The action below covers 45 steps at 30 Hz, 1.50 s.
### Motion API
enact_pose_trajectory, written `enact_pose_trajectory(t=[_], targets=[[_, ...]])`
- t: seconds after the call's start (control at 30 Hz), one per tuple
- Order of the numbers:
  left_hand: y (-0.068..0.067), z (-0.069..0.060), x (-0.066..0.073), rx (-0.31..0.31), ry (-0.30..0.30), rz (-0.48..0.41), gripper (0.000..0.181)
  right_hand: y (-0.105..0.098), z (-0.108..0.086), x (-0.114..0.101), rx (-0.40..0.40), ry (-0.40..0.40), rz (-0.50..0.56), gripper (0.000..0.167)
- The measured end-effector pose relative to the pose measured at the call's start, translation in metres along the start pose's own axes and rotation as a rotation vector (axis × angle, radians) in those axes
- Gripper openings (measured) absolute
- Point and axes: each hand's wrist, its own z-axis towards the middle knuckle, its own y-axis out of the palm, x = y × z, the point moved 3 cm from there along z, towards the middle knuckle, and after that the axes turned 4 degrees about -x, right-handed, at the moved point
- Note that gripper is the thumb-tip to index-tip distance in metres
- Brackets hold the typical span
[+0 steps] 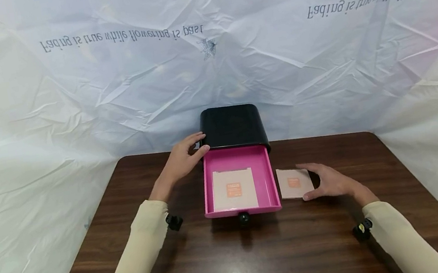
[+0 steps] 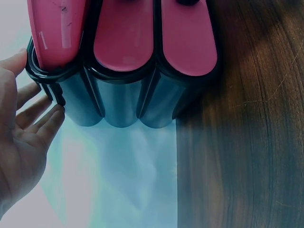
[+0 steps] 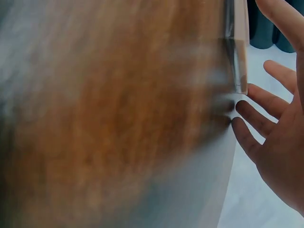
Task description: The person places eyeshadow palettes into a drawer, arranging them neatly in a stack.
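Observation:
A small black drawer cabinet point(image 1: 232, 126) with pink drawers stands near the table's back edge. Its pink top drawer point(image 1: 267, 174) is pulled out, and a flat square beige pack point(image 1: 221, 193) with an orange label lies inside. My left hand point(image 1: 181, 159) touches the cabinet's left side; the left wrist view shows the fingers point(image 2: 54, 118) reaching along its black wall. To the right of the drawer, a second beige pack point(image 1: 286, 185) lies flat on the table. Around its right side my right hand point(image 1: 331, 181) spreads, thumb by the front edge and fingers by the back edge.
The open drawer juts toward me, with a black knob point(image 1: 244, 218) on its front. In the left wrist view two lower pink drawers point(image 2: 126, 38) are shut. A dark wooden table point(image 1: 239, 267) carries everything. White printed sheeting point(image 1: 278, 74) hangs behind and beside it.

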Motion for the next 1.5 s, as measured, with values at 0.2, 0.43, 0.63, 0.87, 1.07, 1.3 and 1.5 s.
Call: enact_pose_trajectory(t=[0.2,0.43,0.63,0.87,1.07,1.3,1.5], targets=[[0.0,0.001,0.0,0.0,0.007,-0.004,0.057,0.004,-0.001,0.002,-0.029,-0.019,-0.01,0.113],[0.001,0.001,-0.001,0.003,0.014,-0.005,0.056,0.004,-0.004,0.005,-0.034,-0.038,-0.049,0.112],[0.001,0.001,-0.002,0.004,0.012,-0.006,0.056,0.003,-0.004,0.005,-0.037,-0.049,-0.063,0.109],[0.0,0.0,-0.003,0.006,0.01,-0.01,0.057,-0.001,-0.007,0.002,-0.029,-0.007,-0.075,0.107],[0.001,0.0,-0.003,0.01,0.021,-0.011,0.057,-0.003,-0.011,0.0,-0.01,0.019,-0.086,0.107],[0.001,0.0,-0.003,0.014,0.018,-0.016,0.057,-0.005,-0.015,0.001,0.037,0.034,-0.117,0.105],[0.001,0.0,-0.003,0.01,0.017,-0.02,0.057,-0.011,-0.021,0.003,0.076,0.057,-0.097,0.103]])
